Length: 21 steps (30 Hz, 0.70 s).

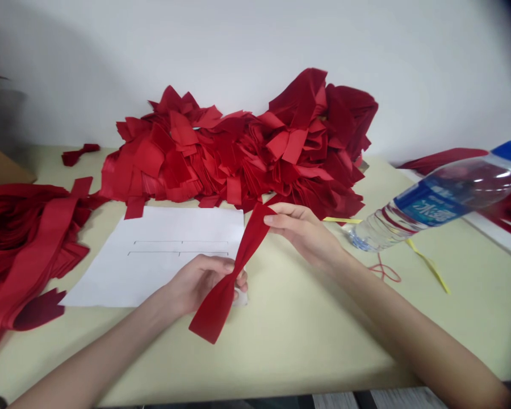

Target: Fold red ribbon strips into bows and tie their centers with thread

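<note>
A red ribbon strip (215, 307), velvety and pinched narrow at its middle, is held above the table in both hands. My left hand (208, 278) is closed on the gathered middle, with thumb and fingers pressing it from either side. At the upper end, my right hand (300, 230) pinches the ribbon's edge between thumb and fingers. The lower end hangs free, slanting toward the table's front. Beneath and to the left lies a white paper sheet (153, 284) with two thin marked lines. Behind the hands is a large heap of red ribbon pieces (234, 153).
More red ribbon (29, 244) lies in a bundle at left. A small red bow (80, 153) rests at the back left. At right stand a clear water bottle (434, 199), a red string (385, 274) and a yellow strip (430, 267) lying near it. The table's front edge (255, 395) is close.
</note>
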### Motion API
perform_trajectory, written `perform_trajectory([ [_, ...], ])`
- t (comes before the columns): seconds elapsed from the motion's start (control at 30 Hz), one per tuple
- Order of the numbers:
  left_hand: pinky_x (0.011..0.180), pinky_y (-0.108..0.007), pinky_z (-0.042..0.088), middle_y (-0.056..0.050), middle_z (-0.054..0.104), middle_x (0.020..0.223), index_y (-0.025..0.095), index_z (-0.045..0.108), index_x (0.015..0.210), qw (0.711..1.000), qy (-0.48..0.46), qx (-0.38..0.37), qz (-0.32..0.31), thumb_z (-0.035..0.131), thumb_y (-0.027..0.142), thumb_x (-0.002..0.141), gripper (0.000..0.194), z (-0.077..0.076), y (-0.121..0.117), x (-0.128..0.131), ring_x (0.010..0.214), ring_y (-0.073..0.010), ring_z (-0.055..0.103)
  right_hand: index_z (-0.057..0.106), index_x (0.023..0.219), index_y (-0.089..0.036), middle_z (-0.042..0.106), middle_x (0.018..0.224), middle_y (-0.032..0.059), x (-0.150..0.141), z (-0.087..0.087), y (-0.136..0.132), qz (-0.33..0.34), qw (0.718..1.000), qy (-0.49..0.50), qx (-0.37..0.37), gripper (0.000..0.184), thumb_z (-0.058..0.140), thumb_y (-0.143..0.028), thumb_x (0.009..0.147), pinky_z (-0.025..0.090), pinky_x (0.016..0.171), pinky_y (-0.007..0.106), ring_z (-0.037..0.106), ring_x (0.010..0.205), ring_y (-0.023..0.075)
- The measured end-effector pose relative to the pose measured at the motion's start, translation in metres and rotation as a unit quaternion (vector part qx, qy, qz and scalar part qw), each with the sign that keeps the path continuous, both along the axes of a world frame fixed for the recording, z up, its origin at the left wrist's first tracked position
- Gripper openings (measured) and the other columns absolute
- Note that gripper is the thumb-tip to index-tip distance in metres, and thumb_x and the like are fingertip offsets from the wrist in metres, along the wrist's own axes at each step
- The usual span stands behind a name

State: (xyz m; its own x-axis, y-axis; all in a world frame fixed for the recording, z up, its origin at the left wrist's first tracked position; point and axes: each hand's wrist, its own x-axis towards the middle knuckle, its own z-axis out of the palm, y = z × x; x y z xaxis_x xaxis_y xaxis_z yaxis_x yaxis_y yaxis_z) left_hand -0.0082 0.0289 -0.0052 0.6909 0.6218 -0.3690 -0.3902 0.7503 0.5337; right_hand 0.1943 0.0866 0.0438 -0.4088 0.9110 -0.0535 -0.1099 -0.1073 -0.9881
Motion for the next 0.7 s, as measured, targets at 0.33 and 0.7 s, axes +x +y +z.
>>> perform_trajectory([
  [0.33,0.078,-0.027,0.044,-0.002,0.059,0.081,0.015,0.064,0.081,0.974,-0.039,0.078,0.207,0.056,0.019,0.080,0.009,-0.003,0.006,-0.005,0.080,-0.0145,0.056,0.063,0.097,-0.016,0.065,0.094,0.0045,-0.015,-0.019,-0.017,0.091,0.994,-0.061,-0.011,0.027,0.062,-0.034,0.076,0.045,0.085,0.032,0.059,0.086,0.0135],
  [0.7,0.074,-0.024,0.043,0.003,0.059,0.086,0.019,0.063,0.078,0.960,-0.008,0.122,0.253,0.064,0.020,0.077,0.002,-0.001,0.008,-0.008,0.073,-0.0103,0.054,0.055,0.078,-0.014,0.061,0.070,0.0001,-0.032,-0.036,-0.047,0.128,0.980,-0.059,-0.140,0.020,0.063,-0.032,0.075,0.047,0.051,0.021,0.056,0.055,0.0075],
])
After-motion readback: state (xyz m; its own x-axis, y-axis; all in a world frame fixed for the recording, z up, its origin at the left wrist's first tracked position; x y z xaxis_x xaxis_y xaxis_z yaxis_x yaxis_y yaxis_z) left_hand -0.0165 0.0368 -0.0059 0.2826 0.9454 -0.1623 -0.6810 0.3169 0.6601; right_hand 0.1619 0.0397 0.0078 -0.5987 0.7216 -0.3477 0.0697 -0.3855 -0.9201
